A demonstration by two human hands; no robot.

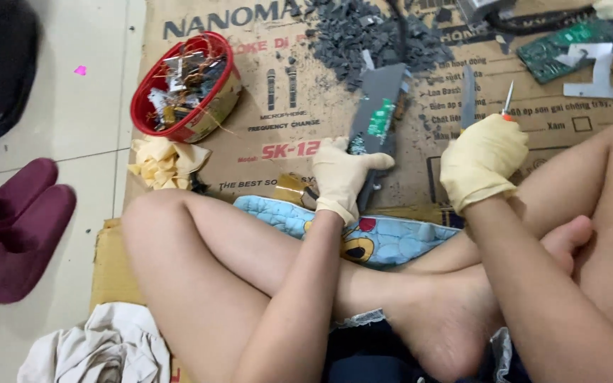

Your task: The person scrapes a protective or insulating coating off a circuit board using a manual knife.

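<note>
One grey casing [376, 106] with a green board sits clamped in your gloved left hand [342, 177]. Your gloved right hand [482, 162] grips one knife [469, 96] and one screwdriver [508, 99], just right of it.

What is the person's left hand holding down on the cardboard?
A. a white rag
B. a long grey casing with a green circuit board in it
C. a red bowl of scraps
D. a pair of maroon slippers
B: the gloved left hand grips the long grey casing, whose green circuit board shows inside, while the right hand holds a thin orange-handled tool beside it.
</note>
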